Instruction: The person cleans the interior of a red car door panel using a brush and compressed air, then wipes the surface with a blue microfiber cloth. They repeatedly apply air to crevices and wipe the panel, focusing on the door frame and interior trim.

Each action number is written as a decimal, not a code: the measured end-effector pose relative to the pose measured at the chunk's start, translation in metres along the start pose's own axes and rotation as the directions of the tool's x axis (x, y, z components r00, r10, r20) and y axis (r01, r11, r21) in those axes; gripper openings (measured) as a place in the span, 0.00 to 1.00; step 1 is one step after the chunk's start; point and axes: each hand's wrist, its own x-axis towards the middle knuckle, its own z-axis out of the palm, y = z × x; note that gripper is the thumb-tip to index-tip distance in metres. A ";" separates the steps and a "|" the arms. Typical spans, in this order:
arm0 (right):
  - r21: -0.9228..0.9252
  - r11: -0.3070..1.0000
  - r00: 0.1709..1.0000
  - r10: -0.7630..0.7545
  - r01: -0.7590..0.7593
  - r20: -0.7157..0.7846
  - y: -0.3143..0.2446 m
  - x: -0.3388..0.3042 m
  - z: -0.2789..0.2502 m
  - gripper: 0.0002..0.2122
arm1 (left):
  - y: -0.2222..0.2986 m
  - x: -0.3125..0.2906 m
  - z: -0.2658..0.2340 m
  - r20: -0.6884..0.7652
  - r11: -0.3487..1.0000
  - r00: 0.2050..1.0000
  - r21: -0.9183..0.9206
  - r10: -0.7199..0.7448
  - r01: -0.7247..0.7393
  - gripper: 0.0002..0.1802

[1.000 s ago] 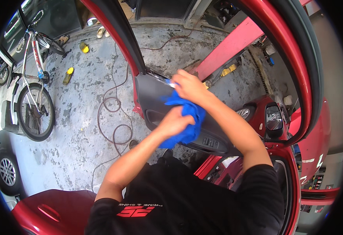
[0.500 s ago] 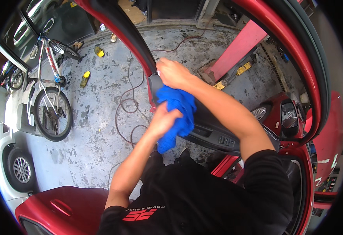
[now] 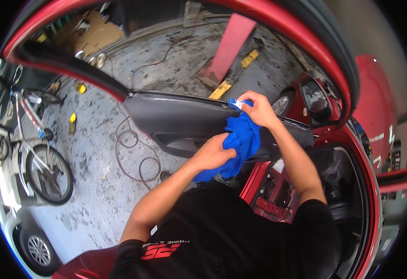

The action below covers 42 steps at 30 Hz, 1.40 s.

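Observation:
A crumpled blue cloth [image 3: 243,132] hangs between my two hands, over the inside of an opened red car door. My left hand [image 3: 215,152] is closed on the cloth's lower part, thumb on top. Higher up and farther right, my right hand [image 3: 258,109] pinches its upper end at the door's top edge. A small white patch shows by the right fingertips; what it is I cannot make out. Behind the cloth lies the dark door panel [image 3: 178,118], with its pull recess partly in view. The cloth and my arms cover the panel's right part.
The red door frame [image 3: 80,74] arches around my reach. At right stand a side mirror [image 3: 316,100] and the car's doorway. Beyond the door are a red lift post [image 3: 229,49] and a coiled hose [image 3: 143,169] on the floor. A bicycle [image 3: 47,174] stands at left.
Both hands have moved right along the door with the cloth, from its window-frame corner toward the mirror. My view has shifted too, showing more of the door panel.

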 end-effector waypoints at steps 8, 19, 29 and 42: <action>0.904 0.308 0.955 -0.060 0.296 -0.292 -0.004 -0.092 -0.039 0.14 | 0.032 0.025 0.021 0.131 1.000 0.991 0.012 -0.011 0.009 0.19; 0.459 0.715 0.767 -0.169 0.528 -0.619 -0.078 -0.147 -0.010 0.11 | 0.046 0.026 0.016 0.266 0.895 0.964 -0.433 0.013 0.107 0.35; 0.215 0.953 0.530 0.073 0.212 -0.845 -0.126 -0.205 0.124 0.20 | -0.028 0.032 0.002 0.563 0.801 0.792 -0.349 -0.236 0.486 0.22; 0.811 0.497 -0.063 0.861 0.308 -0.504 -0.049 -0.337 0.211 0.42 | -0.052 0.016 0.151 0.812 0.846 0.368 0.261 -0.453 0.464 0.28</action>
